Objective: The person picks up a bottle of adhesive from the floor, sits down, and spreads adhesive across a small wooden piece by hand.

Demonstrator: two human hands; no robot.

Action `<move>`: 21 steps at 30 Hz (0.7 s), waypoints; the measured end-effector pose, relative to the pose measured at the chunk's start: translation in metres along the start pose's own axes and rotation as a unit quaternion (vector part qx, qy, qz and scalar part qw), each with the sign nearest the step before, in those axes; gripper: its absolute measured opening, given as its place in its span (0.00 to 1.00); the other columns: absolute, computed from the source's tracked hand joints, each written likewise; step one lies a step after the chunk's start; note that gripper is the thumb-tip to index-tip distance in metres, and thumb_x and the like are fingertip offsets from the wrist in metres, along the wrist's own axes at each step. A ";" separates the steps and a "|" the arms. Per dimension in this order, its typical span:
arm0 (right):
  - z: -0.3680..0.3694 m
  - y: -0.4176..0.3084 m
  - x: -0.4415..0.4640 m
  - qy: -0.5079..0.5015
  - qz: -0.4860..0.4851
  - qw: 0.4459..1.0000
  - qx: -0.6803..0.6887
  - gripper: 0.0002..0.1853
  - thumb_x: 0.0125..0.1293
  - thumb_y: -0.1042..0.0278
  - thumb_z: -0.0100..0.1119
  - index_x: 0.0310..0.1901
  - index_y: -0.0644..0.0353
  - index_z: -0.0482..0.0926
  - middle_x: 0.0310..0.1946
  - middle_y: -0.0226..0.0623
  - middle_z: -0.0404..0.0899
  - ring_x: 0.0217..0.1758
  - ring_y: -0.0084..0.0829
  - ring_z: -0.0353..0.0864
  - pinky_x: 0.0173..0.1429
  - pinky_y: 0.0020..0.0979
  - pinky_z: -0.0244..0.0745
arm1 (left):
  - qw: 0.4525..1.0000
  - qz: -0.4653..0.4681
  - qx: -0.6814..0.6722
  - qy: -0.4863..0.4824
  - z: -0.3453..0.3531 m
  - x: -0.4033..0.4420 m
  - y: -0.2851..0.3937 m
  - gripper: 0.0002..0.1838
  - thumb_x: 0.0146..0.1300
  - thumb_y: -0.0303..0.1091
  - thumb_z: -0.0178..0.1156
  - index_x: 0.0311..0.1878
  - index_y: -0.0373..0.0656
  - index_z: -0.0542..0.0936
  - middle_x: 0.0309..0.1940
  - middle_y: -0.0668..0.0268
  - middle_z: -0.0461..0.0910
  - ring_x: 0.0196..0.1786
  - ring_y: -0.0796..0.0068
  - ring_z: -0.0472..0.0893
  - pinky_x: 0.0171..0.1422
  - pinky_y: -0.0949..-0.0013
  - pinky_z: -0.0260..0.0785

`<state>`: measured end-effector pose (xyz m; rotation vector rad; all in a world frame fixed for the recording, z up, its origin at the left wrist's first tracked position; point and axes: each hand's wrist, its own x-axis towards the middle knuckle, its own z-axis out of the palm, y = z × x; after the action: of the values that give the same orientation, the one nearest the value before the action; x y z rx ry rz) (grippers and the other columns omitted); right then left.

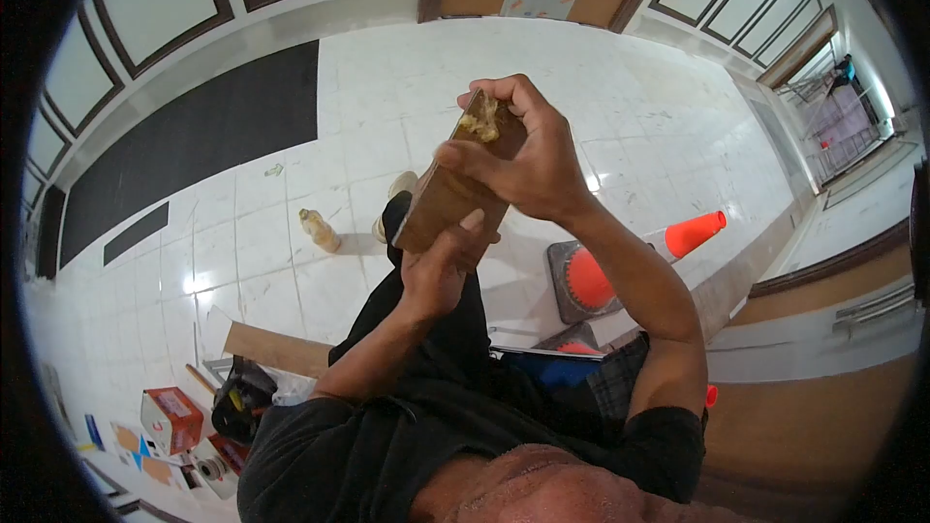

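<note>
A short piece of brown wooden board [450,199] is held up in front of me, tilted, between both hands. My left hand [436,271] is closed around its near end, with the thumb lying on the face. My right hand [538,150] grips the far end, thumb across the face and fingers over the top edge. Near that far end a lumpy yellowish blob, like glue [481,121], sticks to the board. Below and to the left, a bottle with yellowish contents [320,230] stands on the tiled floor, apart from my hands.
Orange traffic cones [591,278] with dark bases stand and lie at the right. At lower left are a longer brown board [276,349], a black bag [240,402] and a red-and-white box [172,420]. A dark strip [213,136] crosses the white floor. Scaffolding [833,87] shows far right.
</note>
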<state>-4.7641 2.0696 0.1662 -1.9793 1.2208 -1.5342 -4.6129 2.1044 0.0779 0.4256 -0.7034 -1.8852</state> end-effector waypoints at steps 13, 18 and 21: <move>0.000 -0.004 0.001 0.033 -0.006 0.999 -0.042 0.15 0.73 0.61 0.63 0.43 0.69 0.80 0.39 0.40 0.86 0.40 0.26 0.84 0.48 0.30 0.80 | 0.993 -0.042 0.095 -0.053 -0.009 -0.003 -0.012 0.39 0.66 0.28 0.62 0.78 0.44 0.56 0.48 0.65 0.80 0.46 0.78 0.76 0.45 0.72 0.67; 0.001 0.002 0.004 0.038 0.103 0.990 0.083 0.18 0.70 0.57 0.67 0.42 0.68 0.80 0.39 0.40 0.86 0.39 0.26 0.83 0.46 0.29 0.79 | 0.999 0.016 0.015 -0.037 -0.008 -0.004 -0.017 0.28 0.64 0.23 0.61 0.67 0.35 0.67 0.52 0.55 0.80 0.50 0.61 0.83 0.58 0.57 0.77; 0.004 -0.008 0.005 0.053 0.164 0.961 0.216 0.16 0.70 0.59 0.67 0.41 0.67 0.80 0.35 0.38 0.85 0.40 0.23 0.83 0.45 0.27 0.78 | 0.996 0.014 0.061 -0.065 0.000 -0.003 -0.003 0.44 0.67 0.31 0.61 0.82 0.49 0.49 0.53 0.64 0.76 0.48 0.75 0.76 0.53 0.68 0.71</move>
<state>-4.7570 2.0692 0.1740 -1.3602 1.0736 -1.5818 -4.6138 2.1085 0.0764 0.3709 -0.9107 -1.8618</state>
